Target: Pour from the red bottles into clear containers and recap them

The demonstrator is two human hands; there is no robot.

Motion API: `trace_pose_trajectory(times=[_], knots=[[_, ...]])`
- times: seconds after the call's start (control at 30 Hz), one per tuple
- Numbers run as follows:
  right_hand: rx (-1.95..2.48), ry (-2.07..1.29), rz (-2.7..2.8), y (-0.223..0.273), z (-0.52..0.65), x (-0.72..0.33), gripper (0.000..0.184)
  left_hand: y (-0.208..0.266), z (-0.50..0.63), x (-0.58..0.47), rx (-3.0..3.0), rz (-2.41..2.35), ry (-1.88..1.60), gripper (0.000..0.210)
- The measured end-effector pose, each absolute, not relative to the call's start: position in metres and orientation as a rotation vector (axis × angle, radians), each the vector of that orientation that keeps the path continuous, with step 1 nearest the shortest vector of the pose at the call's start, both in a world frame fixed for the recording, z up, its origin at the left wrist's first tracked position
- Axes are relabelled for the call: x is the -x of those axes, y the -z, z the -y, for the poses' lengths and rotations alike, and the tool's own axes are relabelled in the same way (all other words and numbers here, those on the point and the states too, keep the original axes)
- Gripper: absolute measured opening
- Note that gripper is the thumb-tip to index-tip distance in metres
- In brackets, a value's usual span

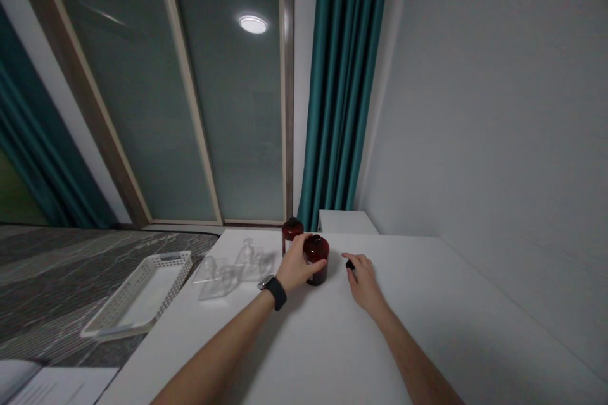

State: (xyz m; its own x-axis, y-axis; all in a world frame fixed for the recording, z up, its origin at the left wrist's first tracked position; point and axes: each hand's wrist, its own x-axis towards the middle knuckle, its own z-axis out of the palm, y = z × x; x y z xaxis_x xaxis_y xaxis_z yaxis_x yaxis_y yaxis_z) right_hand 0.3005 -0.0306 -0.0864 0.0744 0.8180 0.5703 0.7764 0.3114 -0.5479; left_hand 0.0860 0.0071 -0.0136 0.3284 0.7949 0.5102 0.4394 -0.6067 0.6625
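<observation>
From my end of the link, the nearest thing I see is an open book (71,386) at the lower left, beside the white table (337,354). Both forearms reach in over the table, and a dark-banded watch (275,292) sits on the left wrist.

The right hand (357,272) is narrowed, thumb and fingers pinching a small black cap (350,264) just above the tabletop, near the front bottle but apart from it. The left hand (300,264) is curved around the front brown bottle (320,249), thumb on the near side; the bottle stands upright on the table.

To the left of that hand I have one clear plastic piece (216,285) and, slightly farther back, a second clear piece (249,262), each with a rounded knob. Beyond the table's left edge is a white basket (177,280) with perforated walls, over a grey streaked surface; I cannot tell its exact support.

Behind the left hand stands the rear brown bottle (292,228), partly hidden. Past the table's far edge I see a white cabinet (346,221), a teal curtain (349,76) and framed glass doors (232,126) reflecting a round light (253,24).
</observation>
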Motion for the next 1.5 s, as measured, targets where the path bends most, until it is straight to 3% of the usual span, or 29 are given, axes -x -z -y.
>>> trace_pose_trajectory(times=[0.27,0.73,1.07,1.5], knots=[[1.269,-0.152,1.596,0.071,0.036,-0.283,0.038,0.01,0.02,-0.046,-2.196,-1.038,-1.096,0.074],[1.09,-0.227,1.423,0.047,0.044,-0.26,0.013,0.027,0.033,-0.027,-1.921,-0.795,-1.093,0.054],[0.874,-0.373,1.296,0.006,0.048,-0.217,0.007,0.036,0.042,-0.02,-1.998,-0.81,-1.122,0.06],[0.901,-0.34,1.381,0.019,0.067,-0.193,0.005,0.04,0.047,-0.024,-1.963,-0.622,-1.168,0.06]])
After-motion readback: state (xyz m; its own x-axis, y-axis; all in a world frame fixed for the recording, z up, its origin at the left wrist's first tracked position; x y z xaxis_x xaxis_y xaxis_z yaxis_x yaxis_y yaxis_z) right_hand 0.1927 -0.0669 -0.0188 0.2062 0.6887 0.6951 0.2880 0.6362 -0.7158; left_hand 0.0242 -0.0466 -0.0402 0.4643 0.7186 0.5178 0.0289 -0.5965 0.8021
